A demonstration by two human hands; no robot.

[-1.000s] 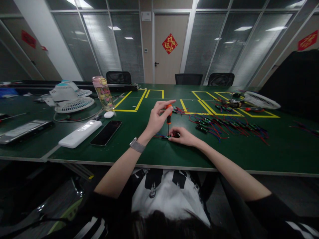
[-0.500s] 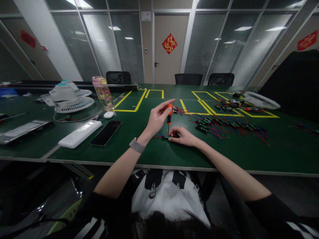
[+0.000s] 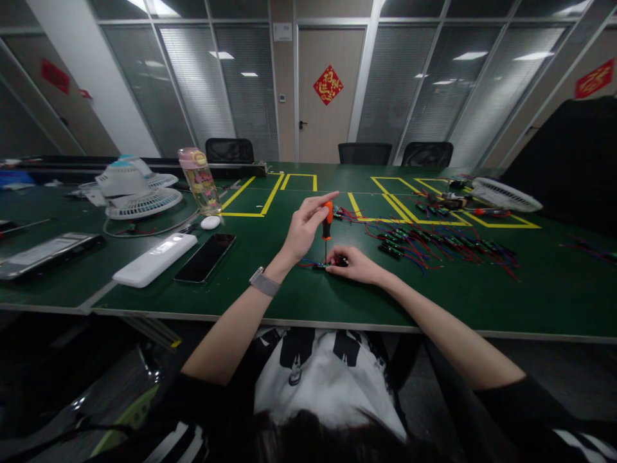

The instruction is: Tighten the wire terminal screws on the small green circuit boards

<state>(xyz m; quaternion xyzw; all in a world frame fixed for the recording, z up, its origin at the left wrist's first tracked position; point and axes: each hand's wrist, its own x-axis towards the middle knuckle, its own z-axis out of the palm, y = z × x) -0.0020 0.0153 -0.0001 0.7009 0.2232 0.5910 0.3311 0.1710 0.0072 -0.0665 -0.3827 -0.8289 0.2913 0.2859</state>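
Observation:
My left hand, wearing a wrist band, is closed on the orange-and-black handle of a screwdriver, its index finger stretched out past the top. The screwdriver stands upright, its thin shaft reaching down to a small green circuit board with wires. That board lies on the green table, and the fingers of my right hand pinch its right end beside the screwdriver tip. Those fingers partly cover the board, so the exact contact of the tip is hard to make out.
Several wired circuit boards lie in a cluster to the right. Left of my hands are a phone, a white oblong device, a small white case, a bottle and fan parts. A fan grille lies back right.
The left thumb and fingers have shifted slightly to the left around the screwdriver handle, baring more of it. My right hand and the board have stayed put.

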